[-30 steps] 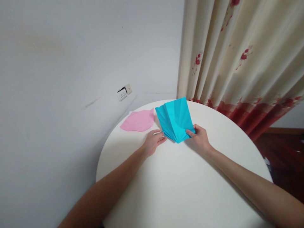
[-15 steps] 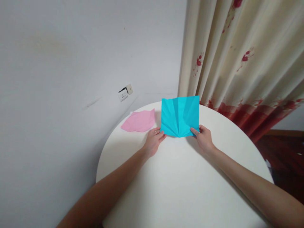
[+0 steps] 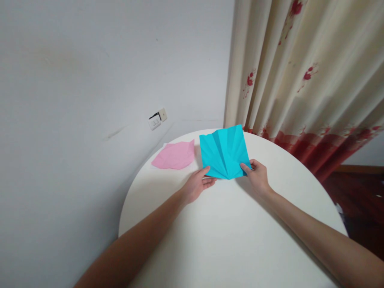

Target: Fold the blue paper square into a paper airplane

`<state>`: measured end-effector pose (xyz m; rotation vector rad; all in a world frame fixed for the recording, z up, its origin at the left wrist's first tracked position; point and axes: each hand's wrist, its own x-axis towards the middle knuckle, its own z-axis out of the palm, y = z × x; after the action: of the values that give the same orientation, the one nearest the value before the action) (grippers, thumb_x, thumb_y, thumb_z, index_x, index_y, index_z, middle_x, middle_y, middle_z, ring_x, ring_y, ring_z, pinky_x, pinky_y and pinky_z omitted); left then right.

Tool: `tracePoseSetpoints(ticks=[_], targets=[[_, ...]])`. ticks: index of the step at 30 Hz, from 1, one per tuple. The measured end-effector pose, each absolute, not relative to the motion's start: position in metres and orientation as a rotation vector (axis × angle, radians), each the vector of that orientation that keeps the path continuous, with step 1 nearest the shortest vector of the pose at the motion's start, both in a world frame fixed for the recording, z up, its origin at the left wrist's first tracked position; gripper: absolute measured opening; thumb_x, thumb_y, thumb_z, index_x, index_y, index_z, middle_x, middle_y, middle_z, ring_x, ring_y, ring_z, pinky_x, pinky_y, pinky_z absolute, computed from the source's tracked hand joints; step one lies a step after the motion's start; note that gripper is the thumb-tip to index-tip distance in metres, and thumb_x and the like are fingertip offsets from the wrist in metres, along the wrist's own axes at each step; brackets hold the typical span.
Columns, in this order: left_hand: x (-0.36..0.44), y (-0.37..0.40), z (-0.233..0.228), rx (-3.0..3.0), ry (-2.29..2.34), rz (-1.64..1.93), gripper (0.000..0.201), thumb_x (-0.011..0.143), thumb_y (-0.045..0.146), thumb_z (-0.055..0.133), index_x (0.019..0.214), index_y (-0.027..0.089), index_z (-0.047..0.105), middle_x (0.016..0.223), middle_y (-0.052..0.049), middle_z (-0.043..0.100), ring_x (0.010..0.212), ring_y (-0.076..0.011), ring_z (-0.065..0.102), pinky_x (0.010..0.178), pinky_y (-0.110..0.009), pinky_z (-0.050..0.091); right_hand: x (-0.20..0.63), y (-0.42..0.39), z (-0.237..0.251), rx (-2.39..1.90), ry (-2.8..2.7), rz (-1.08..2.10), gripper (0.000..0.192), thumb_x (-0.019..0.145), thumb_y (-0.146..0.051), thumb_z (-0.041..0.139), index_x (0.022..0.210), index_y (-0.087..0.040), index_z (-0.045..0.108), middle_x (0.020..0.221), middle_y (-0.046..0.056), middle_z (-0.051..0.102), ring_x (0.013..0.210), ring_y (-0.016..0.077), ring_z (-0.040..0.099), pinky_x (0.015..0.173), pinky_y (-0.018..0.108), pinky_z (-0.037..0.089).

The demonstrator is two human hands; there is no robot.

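A sheet of bright blue paper (image 3: 224, 152), creased in a fan of folds that meet at its lower edge, is held tilted over the far part of the table. My left hand (image 3: 196, 184) grips its lower left corner, thumb on top and the other fingers beneath. At the lower right corner, my right hand (image 3: 256, 173) pinches the sheet between thumb and fingers. To the left of the blue sheet lies a piece of pink paper (image 3: 175, 155) with a pointed corner, a white edge showing under it.
The round white table (image 3: 240, 232) carries both papers. A pale wall (image 3: 90, 100) with a socket (image 3: 155, 121) stands at the left and back. Cream curtains (image 3: 276, 80) with red flowers hang behind the table on the right, above a dark red floor (image 3: 354, 192).
The blue paper has turned anticlockwise, its top edge leaning left and its lower edge nearer me. My left hand has moved slightly nearer; my right hand has barely moved.
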<state>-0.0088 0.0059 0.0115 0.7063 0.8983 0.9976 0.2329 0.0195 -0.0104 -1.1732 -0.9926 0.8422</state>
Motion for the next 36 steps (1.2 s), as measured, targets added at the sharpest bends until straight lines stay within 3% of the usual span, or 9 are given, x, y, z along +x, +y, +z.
tracePoseSetpoints(ticks=[5, 12, 15, 19, 22, 26, 29, 32, 36], targets=[[-0.01, 0.004, 0.01, 0.845, 0.873, 1.026, 0.035, 0.072, 0.033, 0.088, 0.098, 0.013, 0.074, 0.11, -0.013, 0.074, 0.098, -0.0209, 0.068, 0.09, -0.034, 0.053, 0.231, 0.017, -0.006, -1.167, -1.009, 0.837, 0.042, 0.06, -0.054, 0.085, 0.068, -0.02, 0.061, 0.063, -0.001, 0.063, 0.058, 0.0152, 0.056, 0.054, 0.028, 0.047], [-0.008, 0.005, 0.011, 0.934, 0.912, 1.177, 0.05, 0.065, 0.051, 0.089, 0.095, 0.014, 0.073, 0.099, -0.009, 0.074, 0.084, -0.0161, 0.066, 0.073, -0.027, 0.055, 0.226, 0.012, -0.001, -1.167, -0.985, 0.912, 0.046, 0.067, -0.062, 0.078, 0.075, -0.023, 0.056, 0.047, -0.005, 0.055, 0.038, 0.0133, 0.048, 0.035, 0.025, 0.036], [-0.007, 0.004, 0.014, 1.004, 0.982, 1.3, 0.061, 0.07, 0.049, 0.086, 0.118, 0.018, 0.066, 0.107, -0.008, 0.072, 0.081, -0.0162, 0.069, 0.065, -0.025, 0.056, 0.224, 0.01, 0.001, -1.18, -0.943, 0.924, 0.047, 0.068, -0.062, 0.077, 0.081, -0.021, 0.057, 0.045, -0.007, 0.052, 0.035, 0.0115, 0.043, 0.032, 0.023, 0.03], [-0.007, 0.006, 0.015, 1.186, 1.115, 1.375, 0.084, 0.082, 0.041, 0.076, 0.153, 0.026, 0.034, 0.093, -0.002, 0.072, 0.055, -0.0117, 0.066, 0.051, -0.023, 0.052, 0.222, 0.01, 0.004, -1.202, -0.919, 0.911, 0.062, 0.068, -0.057, 0.077, 0.113, -0.017, 0.061, 0.046, -0.008, 0.053, 0.036, 0.0118, 0.043, 0.033, 0.022, 0.03], [-0.008, 0.01, 0.014, 1.343, 1.178, 1.298, 0.053, 0.088, 0.04, 0.068, 0.137, 0.021, 0.057, 0.075, 0.001, 0.066, 0.044, -0.0088, 0.058, 0.046, -0.021, 0.046, 0.225, 0.01, 0.006, -1.202, -0.964, 0.885, 0.08, 0.071, -0.053, 0.075, 0.138, -0.017, 0.05, 0.048, -0.009, 0.054, 0.038, 0.0126, 0.044, 0.035, 0.022, 0.032], [-0.011, 0.015, 0.012, 1.376, 1.173, 1.259, 0.023, 0.086, 0.039, 0.07, 0.093, 0.018, 0.076, 0.086, -0.003, 0.07, 0.055, -0.0108, 0.058, 0.054, -0.024, 0.049, 0.23, 0.01, 0.006, -1.17, -1.081, 0.853, 0.086, 0.078, -0.051, 0.07, 0.152, -0.019, 0.04, 0.047, -0.01, 0.05, 0.038, 0.013, 0.044, 0.037, 0.023, 0.034], [-0.014, 0.016, 0.011, 1.48, 1.184, 1.256, 0.02, 0.084, 0.036, 0.072, 0.095, 0.02, 0.08, 0.096, -0.004, 0.075, 0.072, -0.0154, 0.06, 0.068, -0.026, 0.05, 0.232, 0.012, 0.002, -1.161, -1.139, 0.847, 0.071, 0.082, -0.051, 0.064, 0.143, -0.015, 0.055, 0.049, -0.007, 0.052, 0.038, 0.0132, 0.045, 0.038, 0.025, 0.035], [-0.017, 0.015, 0.009, 1.416, 1.224, 1.231, 0.029, 0.082, 0.036, 0.075, 0.105, 0.019, 0.08, 0.095, -0.004, 0.076, 0.075, -0.0159, 0.06, 0.071, -0.026, 0.05, 0.232, 0.015, -0.002, -1.166, -1.156, 0.851, 0.05, 0.081, -0.05, 0.063, 0.11, -0.011, 0.076, 0.051, -0.003, 0.056, 0.041, 0.0137, 0.048, 0.04, 0.027, 0.038], [-0.016, 0.014, 0.008, 1.115, 1.104, 1.259, 0.054, 0.069, 0.03, 0.087, 0.12, 0.017, 0.075, 0.096, -0.005, 0.073, 0.078, -0.0131, 0.061, 0.076, -0.027, 0.053, 0.231, 0.016, -0.004, -1.151, -1.152, 0.925, 0.047, 0.075, -0.049, 0.069, 0.103, -0.011, 0.078, 0.057, 0.0, 0.063, 0.047, 0.0139, 0.052, 0.047, 0.029, 0.046]])
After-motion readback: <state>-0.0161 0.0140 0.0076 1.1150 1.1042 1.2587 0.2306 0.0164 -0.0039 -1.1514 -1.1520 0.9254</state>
